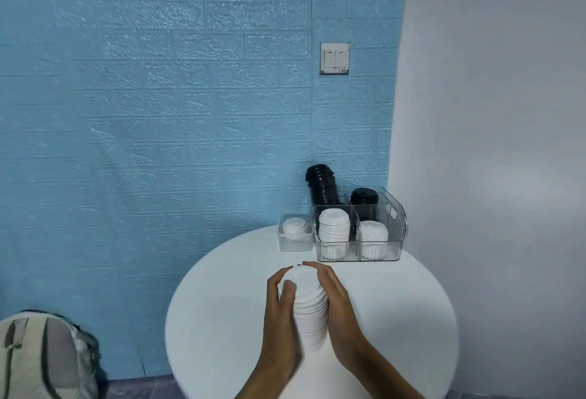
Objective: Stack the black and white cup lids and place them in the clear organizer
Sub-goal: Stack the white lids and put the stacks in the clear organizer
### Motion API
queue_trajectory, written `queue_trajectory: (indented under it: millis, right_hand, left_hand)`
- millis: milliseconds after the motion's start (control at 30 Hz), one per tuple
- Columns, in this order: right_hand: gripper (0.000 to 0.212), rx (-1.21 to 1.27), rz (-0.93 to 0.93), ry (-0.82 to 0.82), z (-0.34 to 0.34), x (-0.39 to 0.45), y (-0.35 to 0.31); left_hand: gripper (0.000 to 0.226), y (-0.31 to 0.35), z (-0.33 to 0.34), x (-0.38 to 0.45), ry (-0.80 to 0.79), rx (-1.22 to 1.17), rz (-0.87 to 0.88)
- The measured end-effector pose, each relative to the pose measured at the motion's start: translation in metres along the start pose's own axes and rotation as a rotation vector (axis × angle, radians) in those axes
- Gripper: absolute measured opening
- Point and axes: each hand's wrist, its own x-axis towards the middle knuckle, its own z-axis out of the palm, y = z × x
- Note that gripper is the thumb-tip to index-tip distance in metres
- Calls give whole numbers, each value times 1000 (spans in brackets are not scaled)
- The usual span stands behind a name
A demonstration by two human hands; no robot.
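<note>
I am holding a tall stack of white ridged plastic cup lids [309, 306] between both hands above the middle of the round white tabletop [209, 319]. My left hand [282, 303] is curling around the stack's left side, thumb pressing on the ribbed rims near the top, and my right hand [333, 297] is cupping the right side, fingers wrapping over the topmost lid. The stack is tilting slightly, its thin edges forming fine horizontal ribs; I cannot tell whether its base is touching the tabletop. At the far edge of the tabletop, against the wall, the clear ribbed plastic organizer [396, 218] is sitting, split into compartments. Its two front compartments are holding shorter stacks of white lids [333, 233], and its rear compartments are holding glossy black lids [322, 189], the rear left stack rising well above the organizer's rim and leaning left. Just beside the organizer's left wall, a small frosted square plastic container [295, 244] is holding a few more white lids. Behind everything the blue embossed brick-pattern wall [158, 113] is carrying a white double light switch [334, 58], and a pale fabric backpack [41, 357] is lying on the floor at the lower left.
</note>
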Motion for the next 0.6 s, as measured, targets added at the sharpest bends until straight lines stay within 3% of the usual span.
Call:
queue_trajectory:
  millis: [67, 267, 600]
  right_hand:
    - [42, 8, 1, -15, -1, 2, 0]
    - [39, 20, -39, -78, -6, 1, 4]
    - [38, 0, -100, -24, -1, 5, 10]
  left_hand:
    - [57, -4, -1, 1, -6, -24, -6]
    - [50, -12, -7, 4, -56, -122, 15]
    - [45, -11, -3, 9, -77, -169, 32]
